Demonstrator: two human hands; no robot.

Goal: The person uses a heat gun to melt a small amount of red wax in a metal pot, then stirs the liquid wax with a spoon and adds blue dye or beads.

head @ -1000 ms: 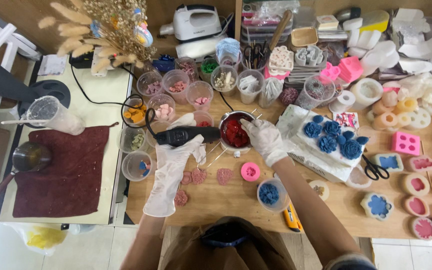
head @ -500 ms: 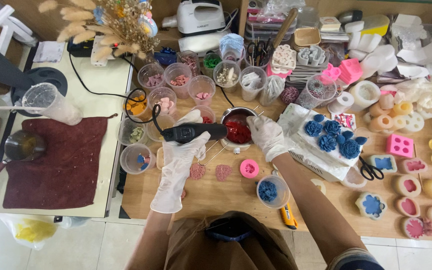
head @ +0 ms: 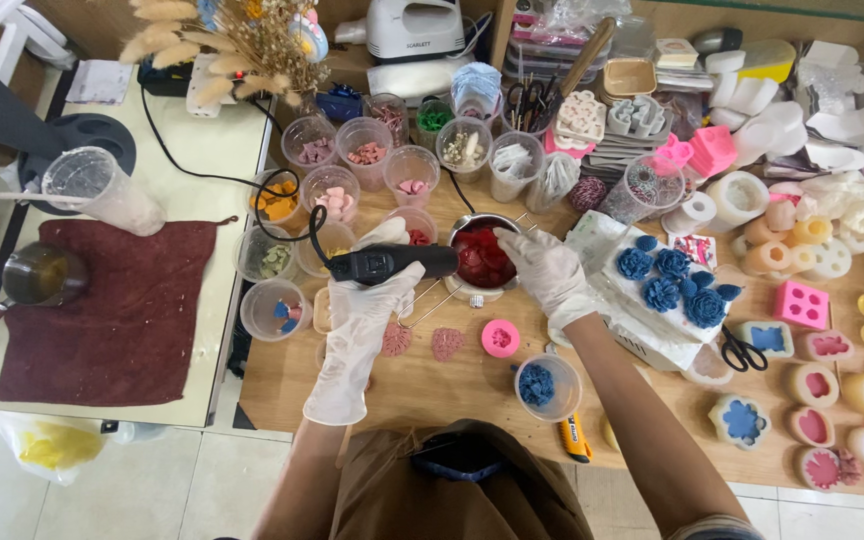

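Looking down at a really crowded craft desk (head: 452,385), wooden top, stuff everywhere. Both hands are in thin white gloves. The left hand (head: 370,300) is wrapped around the grip of a black heat gun (head: 392,263), fingers curled tight on it, nozzle pointing right at a small metal pot (head: 482,258). A black cord (head: 212,180) runs off the gun, loops past the cups and heads to the back left of the side table.

The pot sits about mid-desk on a wire stand and it's full of dark red chunks, wax by the look of it. The right hand (head: 544,268) is touching the pot's right rim, fingers bent and pinching the edge, steadying it as far as I can tell.

Behind the pot there's a cluster of clear plastic cups (head: 367,150) with pink, orange, green and white bits in them. Just in front of the pot lie two reddish-pink flower pieces (head: 422,343) and a round pink mould (head: 500,338), and nearer the body a cup of blue flowers (head: 542,385). To the right, a white box carries more blue flowers (head: 670,280), with scissors (head: 742,350) beside it. Off to the left, a dark red towel (head: 112,310) covers the pale side table, with a little saucepan (head: 37,278) on it.
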